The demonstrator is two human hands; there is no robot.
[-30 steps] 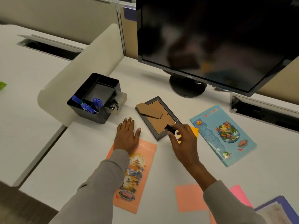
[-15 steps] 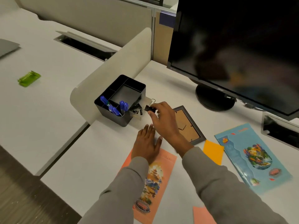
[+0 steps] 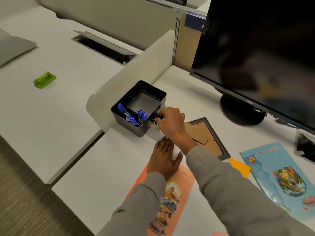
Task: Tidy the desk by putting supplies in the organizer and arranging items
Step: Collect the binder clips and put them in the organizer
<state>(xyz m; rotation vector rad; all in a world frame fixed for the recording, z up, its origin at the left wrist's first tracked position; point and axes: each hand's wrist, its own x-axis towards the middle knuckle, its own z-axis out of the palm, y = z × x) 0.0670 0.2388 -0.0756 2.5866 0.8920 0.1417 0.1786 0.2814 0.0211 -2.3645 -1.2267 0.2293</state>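
Since four blue-capped pens (image 3: 140, 113) already stand in the black organizer (image 3: 127, 125) at mid-frame, the task looks partly done. The right hand (image 3: 170, 124) pinches one black binder clip (image 3: 157, 116) in curled fingers (image 3: 164, 114) over the organizer's small open drawer (image 3: 154, 127), where other clips seem to lie, too dark to count. The left hand (image 3: 164, 159) rests flat, its fingers straight, on the counter (image 3: 102, 167) and one orange leaflet (image 3: 172, 193). Left to arrange, toward the lower right: one face-down picture frame (image 3: 210, 142), one blue leaflet (image 3: 279, 178), one orange note (image 3: 239, 167).
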